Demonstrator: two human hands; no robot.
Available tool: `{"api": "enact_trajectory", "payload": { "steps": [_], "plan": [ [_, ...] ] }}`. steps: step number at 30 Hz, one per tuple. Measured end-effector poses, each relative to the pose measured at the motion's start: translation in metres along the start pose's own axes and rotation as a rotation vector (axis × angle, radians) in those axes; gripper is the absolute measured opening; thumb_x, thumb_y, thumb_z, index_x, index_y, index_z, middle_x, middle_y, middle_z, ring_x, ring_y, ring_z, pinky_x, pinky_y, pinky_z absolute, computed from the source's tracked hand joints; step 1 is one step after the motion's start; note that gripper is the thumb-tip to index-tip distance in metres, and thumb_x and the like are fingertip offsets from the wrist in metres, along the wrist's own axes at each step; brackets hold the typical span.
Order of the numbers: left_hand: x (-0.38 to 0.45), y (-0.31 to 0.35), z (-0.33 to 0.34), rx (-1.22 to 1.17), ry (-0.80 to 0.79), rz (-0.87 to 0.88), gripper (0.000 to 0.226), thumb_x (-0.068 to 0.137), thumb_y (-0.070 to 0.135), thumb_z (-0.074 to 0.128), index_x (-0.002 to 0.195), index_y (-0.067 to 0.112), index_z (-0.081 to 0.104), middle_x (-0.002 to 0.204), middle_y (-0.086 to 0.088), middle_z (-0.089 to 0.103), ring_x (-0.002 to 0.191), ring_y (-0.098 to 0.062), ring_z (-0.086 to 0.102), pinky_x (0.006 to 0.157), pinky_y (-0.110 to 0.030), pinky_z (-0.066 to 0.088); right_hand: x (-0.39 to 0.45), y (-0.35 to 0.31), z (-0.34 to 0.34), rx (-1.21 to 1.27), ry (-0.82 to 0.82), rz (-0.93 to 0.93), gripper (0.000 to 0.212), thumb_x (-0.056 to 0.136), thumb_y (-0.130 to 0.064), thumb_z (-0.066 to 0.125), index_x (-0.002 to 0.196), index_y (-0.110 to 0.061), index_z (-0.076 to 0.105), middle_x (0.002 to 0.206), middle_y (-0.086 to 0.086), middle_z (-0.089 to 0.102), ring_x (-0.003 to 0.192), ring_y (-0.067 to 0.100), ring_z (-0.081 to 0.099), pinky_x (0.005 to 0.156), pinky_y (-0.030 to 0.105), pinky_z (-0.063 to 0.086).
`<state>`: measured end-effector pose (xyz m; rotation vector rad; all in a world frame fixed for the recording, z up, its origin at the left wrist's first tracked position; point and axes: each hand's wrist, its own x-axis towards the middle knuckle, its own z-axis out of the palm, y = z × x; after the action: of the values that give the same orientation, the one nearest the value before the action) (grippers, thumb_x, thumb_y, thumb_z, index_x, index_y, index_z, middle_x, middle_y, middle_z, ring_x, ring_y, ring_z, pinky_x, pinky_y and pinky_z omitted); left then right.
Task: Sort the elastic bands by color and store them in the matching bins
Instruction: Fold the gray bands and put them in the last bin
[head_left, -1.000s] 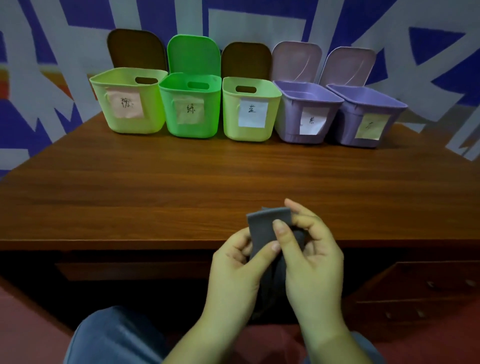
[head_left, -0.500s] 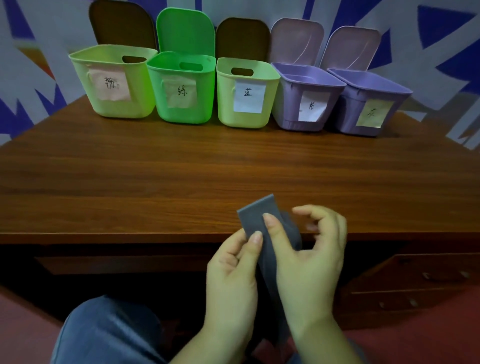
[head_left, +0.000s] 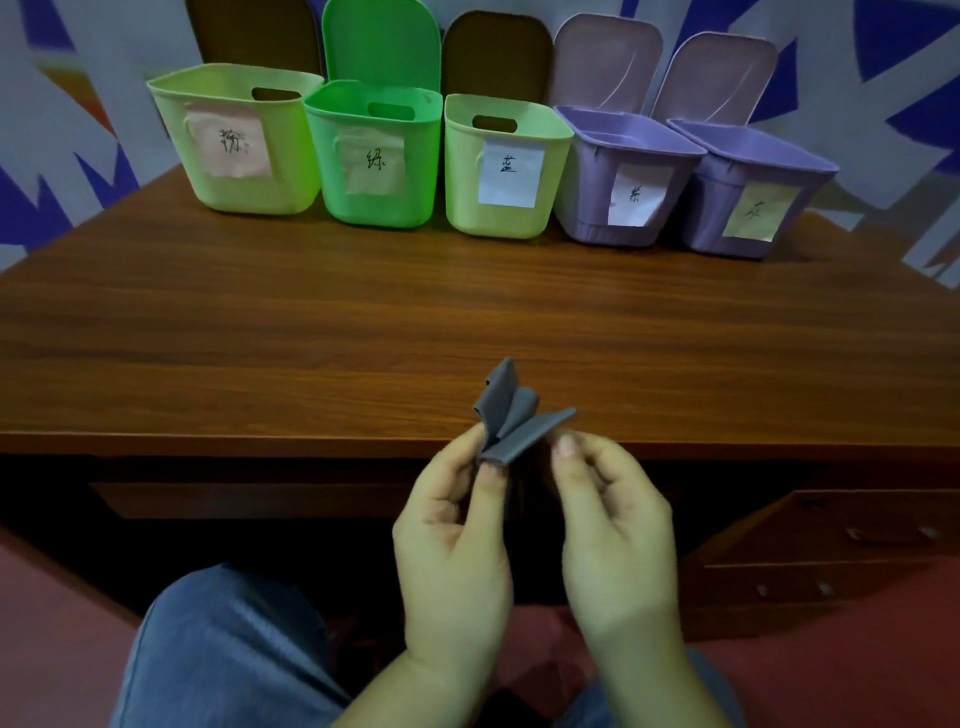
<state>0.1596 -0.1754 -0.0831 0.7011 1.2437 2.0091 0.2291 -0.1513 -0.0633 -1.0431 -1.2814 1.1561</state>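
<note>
A grey elastic band, folded into several layers, stands up over the table's front edge. My left hand pinches its lower fold between thumb and fingertips. Just right of the band is my right hand, its fingers curled and its thumb tip under the band's right flap; whether it touches the band is unclear. Along the table's back stand five open bins with paper labels: a pale green one, a bright green one, another pale green one, and two purple ones.
The brown wooden table stretches between my hands and the bins. All the bin lids are tipped back against the painted wall. Drawers sit under the table at the right. My knee in blue trousers is at the lower left.
The band hung long between both hands; now it is bunched into a short folded stack above my left fingertips. My right fingers have come off its top and curled beside it.
</note>
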Motion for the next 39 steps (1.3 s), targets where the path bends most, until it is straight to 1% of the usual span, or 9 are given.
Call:
{"api": "enact_trajectory", "payload": {
  "steps": [4,11,15,20,22,26,29,33,39],
  "plan": [
    [-0.002,-0.003,-0.01,0.084,-0.059,0.019,0.035,0.08,0.006,0.065,0.093,0.039,0.07,0.103,0.017,0.07,0.099,-0.004,0.066,0.083,-0.016,0.051,-0.008,-0.001,0.003,0.148,-0.148,0.075,0.063,0.059,-0.071,0.069,0.094,-0.02,0.071,0.094,0.001,0.073,0.091,0.013,0.069,0.075,0.024,0.055],
    [0.001,0.006,-0.018,-0.284,-0.125,-0.214,0.05,0.068,0.008,0.049,0.117,0.018,0.05,0.108,-0.004,0.068,0.095,-0.016,0.069,0.072,-0.024,0.056,-0.011,0.009,0.003,0.002,-0.097,0.069,0.024,0.075,-0.034,0.055,0.085,-0.018,0.07,0.077,-0.003,0.072,0.072,0.006,0.065,0.067,0.026,0.049],
    [0.011,0.015,-0.02,-0.256,-0.101,-0.345,0.064,0.063,0.021,0.078,0.121,0.013,0.054,0.104,-0.007,0.069,0.083,-0.014,0.07,0.061,-0.022,0.053,-0.017,0.011,0.003,-0.092,-0.13,0.0,0.016,0.092,-0.021,0.057,0.082,-0.02,0.07,0.073,-0.011,0.071,0.066,-0.004,0.061,0.06,0.012,0.045],
    [0.018,0.014,-0.026,-0.174,-0.07,-0.413,0.016,0.086,0.007,0.057,0.097,0.009,0.069,0.091,-0.018,0.071,0.082,-0.028,0.069,0.072,-0.037,0.053,-0.013,0.015,0.002,-0.123,-0.11,0.005,0.022,0.087,-0.036,0.051,0.083,-0.026,0.07,0.077,0.003,0.07,0.071,0.009,0.064,0.066,0.032,0.051],
    [0.019,0.014,-0.028,-0.169,-0.038,-0.408,0.018,0.087,0.004,0.055,0.091,0.012,0.071,0.09,-0.017,0.072,0.084,-0.029,0.069,0.075,-0.039,0.052,-0.007,0.011,-0.003,-0.085,-0.102,0.049,0.022,0.083,-0.039,0.05,0.082,-0.032,0.071,0.074,0.009,0.068,0.071,0.021,0.064,0.069,0.04,0.052],
    [0.02,0.017,-0.03,-0.153,-0.017,-0.366,0.019,0.088,0.004,0.056,0.088,0.015,0.071,0.082,-0.011,0.072,0.074,-0.022,0.07,0.063,-0.032,0.054,0.013,-0.011,-0.029,-0.101,0.008,0.115,0.034,0.094,-0.023,0.056,0.066,-0.034,0.073,0.047,-0.005,0.054,0.048,0.007,0.05,0.054,0.024,0.044],
    [0.019,0.018,-0.028,-0.138,-0.032,-0.356,0.022,0.085,0.006,0.058,0.081,0.021,0.073,0.077,-0.006,0.072,0.069,-0.017,0.07,0.056,-0.025,0.054,0.019,-0.023,-0.043,-0.204,0.003,-0.003,0.035,0.094,-0.025,0.054,0.068,-0.042,0.071,0.065,0.019,0.063,0.059,0.026,0.058,0.063,0.033,0.044],
    [0.013,0.014,-0.018,-0.121,-0.071,-0.359,0.022,0.083,0.007,0.06,0.081,0.023,0.075,0.083,-0.008,0.074,0.075,-0.021,0.07,0.063,-0.03,0.055,0.009,-0.008,-0.024,-0.424,-0.125,-0.077,0.03,0.091,-0.026,0.058,0.069,-0.046,0.063,0.07,-0.021,0.069,0.065,-0.001,0.062,0.062,0.013,0.046],
    [0.01,0.013,-0.016,-0.088,-0.106,-0.312,0.032,0.063,0.022,0.066,0.095,0.02,0.07,0.09,-0.006,0.074,0.084,-0.018,0.071,0.069,-0.027,0.054,0.0,0.014,-0.003,-0.399,-0.138,-0.114,0.022,0.091,-0.025,0.057,0.104,-0.039,0.067,0.084,-0.044,0.061,0.09,-0.017,0.06,0.074,0.002,0.043]
  ]
}}
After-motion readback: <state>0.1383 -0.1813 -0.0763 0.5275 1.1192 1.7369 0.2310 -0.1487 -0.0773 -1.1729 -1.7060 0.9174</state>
